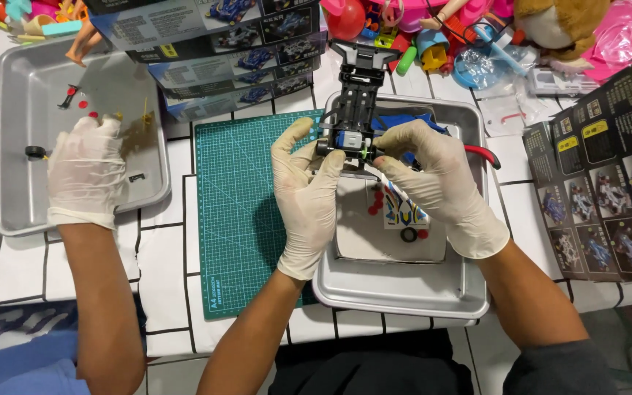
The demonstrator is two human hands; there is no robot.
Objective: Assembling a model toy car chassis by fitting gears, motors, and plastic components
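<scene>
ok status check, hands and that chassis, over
Left hand and right hand both grip the black toy car chassis above the metal tray. Another person's gloved hand in the far tray, clear.

A table (pixel 162 271) filled almost the whole view, covered by a white cloth crossed with thin black lines in a brick-like grid. Light fell evenly from above, bright enough to shine on the cloth (shadows stayed soft and short). Below the table's near edge, at the lower right corner, lay a strip of dim floor (pixel 630 344), too dark to tell its material; no wall or window showed.
</scene>
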